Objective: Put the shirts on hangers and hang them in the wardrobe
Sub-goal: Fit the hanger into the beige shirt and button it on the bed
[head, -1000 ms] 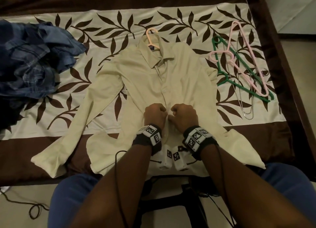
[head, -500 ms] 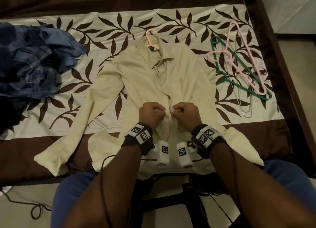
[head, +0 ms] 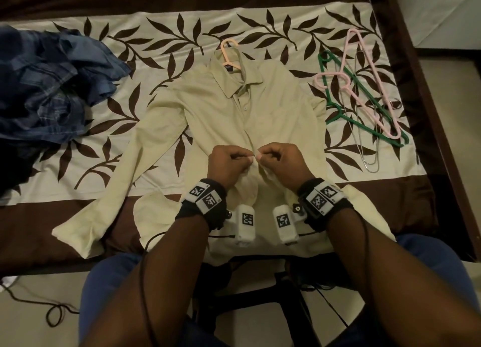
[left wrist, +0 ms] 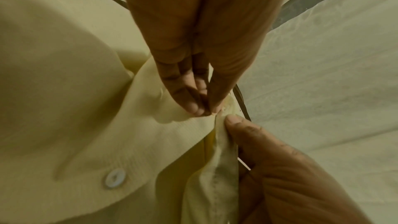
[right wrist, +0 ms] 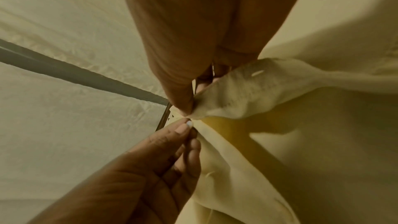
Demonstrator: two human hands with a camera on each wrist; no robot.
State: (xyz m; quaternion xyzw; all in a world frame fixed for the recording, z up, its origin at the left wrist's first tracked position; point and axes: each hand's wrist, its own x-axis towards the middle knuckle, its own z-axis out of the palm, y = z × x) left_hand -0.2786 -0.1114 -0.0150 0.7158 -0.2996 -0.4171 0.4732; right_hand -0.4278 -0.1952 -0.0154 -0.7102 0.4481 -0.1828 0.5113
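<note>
Head view: cream shirt (head: 221, 117) lies flat on the bed (head: 156, 42), peach hanger (head: 229, 51) in its collar. Left hand (head: 229, 164) and right hand (head: 282, 162) each pinch a placket edge at mid-front, fingertips nearly touching.

leaf-print bedspread (head: 156, 34), dark bed frame (head: 406, 60), pale floor (head: 453, 68)
</note>
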